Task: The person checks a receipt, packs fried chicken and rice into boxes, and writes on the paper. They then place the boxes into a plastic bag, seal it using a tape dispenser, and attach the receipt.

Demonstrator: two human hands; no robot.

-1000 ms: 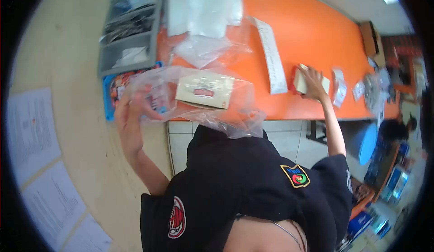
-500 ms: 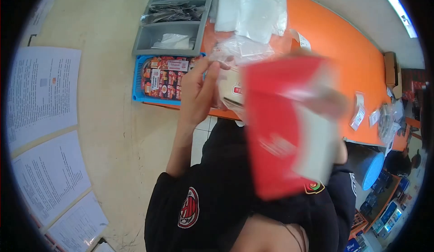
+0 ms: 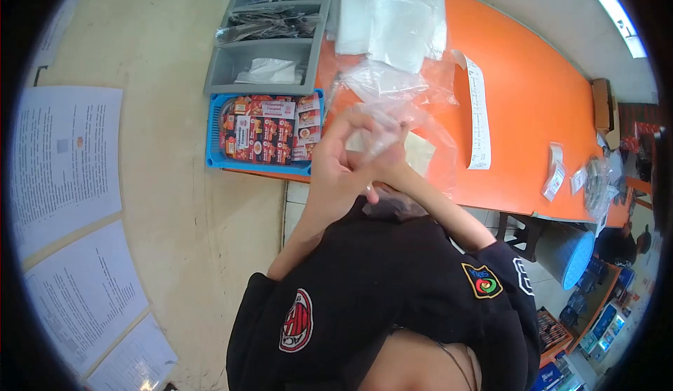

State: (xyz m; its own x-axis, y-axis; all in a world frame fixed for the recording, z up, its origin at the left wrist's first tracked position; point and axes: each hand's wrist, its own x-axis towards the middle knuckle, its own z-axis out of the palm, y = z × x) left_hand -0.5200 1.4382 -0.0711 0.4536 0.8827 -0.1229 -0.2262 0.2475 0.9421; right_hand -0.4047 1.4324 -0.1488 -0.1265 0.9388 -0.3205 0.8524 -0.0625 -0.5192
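Note:
A thin clear plastic bag [image 3: 438,128] is gathered up in front of my chest, at the table's edge. My left hand [image 3: 336,170] has its fingers curled round the bunched plastic. Against it, my right hand [image 3: 389,163] is closed on the same bag, its fingers partly hidden behind the plastic and my left hand. Through the bag a cream-coloured box [image 3: 420,154] shows in part, beyond my right hand. The rest of the bag's contents is hidden.
On the orange table [image 3: 519,96] lie a long paper receipt [image 3: 478,114], stacked clear bags [image 3: 385,19] and small packets [image 3: 555,173]. A blue basket [image 3: 212,135] holds printed coupons beside a grey compartment tray [image 3: 210,75]. A bin [image 3: 557,254] stands at right.
The red and white item that my right hand held is out of sight. My right hand has moved left to meet my left hand on the bag. The long receipt is now uncovered.

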